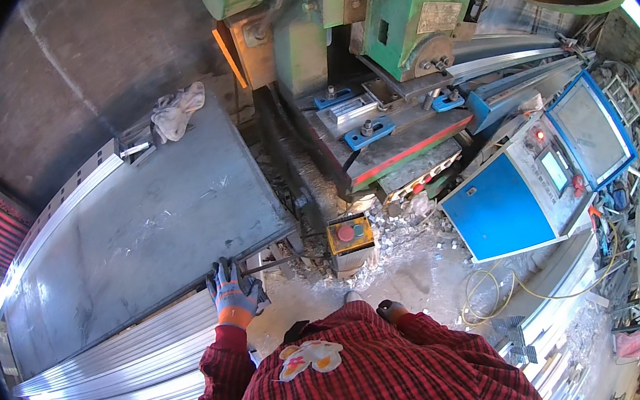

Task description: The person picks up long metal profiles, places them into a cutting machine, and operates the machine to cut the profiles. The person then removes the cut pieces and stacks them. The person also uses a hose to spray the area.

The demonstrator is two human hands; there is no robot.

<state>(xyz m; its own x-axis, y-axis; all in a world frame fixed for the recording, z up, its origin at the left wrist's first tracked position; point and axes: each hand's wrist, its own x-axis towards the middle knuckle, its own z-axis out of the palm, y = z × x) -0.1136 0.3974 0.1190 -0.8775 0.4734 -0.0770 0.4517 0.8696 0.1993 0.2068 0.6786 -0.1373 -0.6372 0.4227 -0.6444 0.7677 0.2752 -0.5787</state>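
Observation:
My left hand [232, 294], in a grey glove with an orange cuff, rests at the near right edge of a grey metal table [138, 214]. Its fingers are spread and nothing shows in them. Just beside it are the ends of stacked silver metal profiles [130, 347]. My right hand [389, 309], in a dark glove, hangs low in front of my checked shirt; its fingers are partly hidden. Ahead between the two hands stands a yellow button box [349, 235] with a red and a green button.
A green press [418, 20] with blue clamps [369, 133] on its bed stands ahead. Right of it is a blue and white control cabinet [496, 206]. Metal scraps [411, 229] litter the floor; a yellow hose [499, 290] curls there. A rag [178, 112] lies on the table's far corner.

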